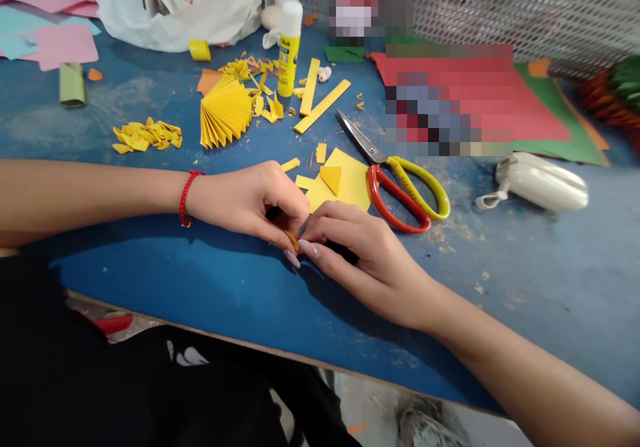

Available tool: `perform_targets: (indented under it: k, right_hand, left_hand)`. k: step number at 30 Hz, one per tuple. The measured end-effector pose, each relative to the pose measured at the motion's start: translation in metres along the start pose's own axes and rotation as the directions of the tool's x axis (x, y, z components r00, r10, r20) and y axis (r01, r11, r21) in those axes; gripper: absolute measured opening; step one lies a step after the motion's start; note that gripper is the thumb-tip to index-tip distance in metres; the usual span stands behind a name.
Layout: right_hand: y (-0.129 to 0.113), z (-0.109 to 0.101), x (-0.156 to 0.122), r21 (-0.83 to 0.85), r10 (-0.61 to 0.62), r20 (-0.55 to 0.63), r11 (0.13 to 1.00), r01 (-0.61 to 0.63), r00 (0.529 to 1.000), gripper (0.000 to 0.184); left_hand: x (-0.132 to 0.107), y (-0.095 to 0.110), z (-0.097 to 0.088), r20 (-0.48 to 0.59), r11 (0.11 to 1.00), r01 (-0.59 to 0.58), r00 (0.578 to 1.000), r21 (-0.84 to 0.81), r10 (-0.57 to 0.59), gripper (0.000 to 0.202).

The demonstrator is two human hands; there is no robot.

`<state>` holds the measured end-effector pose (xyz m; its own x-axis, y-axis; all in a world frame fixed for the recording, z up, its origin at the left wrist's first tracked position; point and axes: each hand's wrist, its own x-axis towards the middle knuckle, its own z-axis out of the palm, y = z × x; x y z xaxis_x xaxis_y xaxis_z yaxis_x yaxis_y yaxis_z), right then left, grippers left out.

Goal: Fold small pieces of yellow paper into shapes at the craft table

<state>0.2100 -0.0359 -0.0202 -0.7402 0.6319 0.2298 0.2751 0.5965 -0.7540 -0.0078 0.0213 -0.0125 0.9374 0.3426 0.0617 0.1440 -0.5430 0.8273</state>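
My left hand, with a red braided bracelet at the wrist, pinches a small folded piece of yellow paper. Against it, fingertip to fingertip, my right hand grips the same piece; most of the paper is hidden by the fingers. Just beyond the hands lie yellow paper sheets with a small folded triangle on top. Scissors with one red and one yellow handle rest open beside them. A pleated yellow paper fan and a pile of folded yellow pieces are farther left.
A glue stick stands upright behind yellow strips and scraps. At the right are a white rounded object and red paper on green sheets. A white plastic bag and metal mesh line the back. The blue table's edge is near my body.
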Motion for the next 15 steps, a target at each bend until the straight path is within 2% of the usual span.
perform_targets:
  k: [3,8,15]
  right_hand:
    - [0.0001,0.0001,0.0,-0.004,0.003,0.002,1.0,-0.003,1.0,0.022]
    - [0.0007,0.0007,0.0001,-0.01,-0.001,-0.001,1.0,0.001,1.0,0.021]
    - [-0.0015,0.0035,0.0019,-0.06,0.006,-0.033,0.998,-0.008,0.999,0.017]
  left_hand:
    - [0.0001,0.0001,-0.0004,0.007,1.0,0.024,1.0,-0.006,-0.024,0.028]
    - [-0.0003,0.001,-0.001,0.034,1.0,-0.022,0.999,0.012,0.022,0.043]
    - [-0.0026,-0.0006,0.0016,-0.017,0.996,-0.072,0.997,0.047,0.073,0.029]
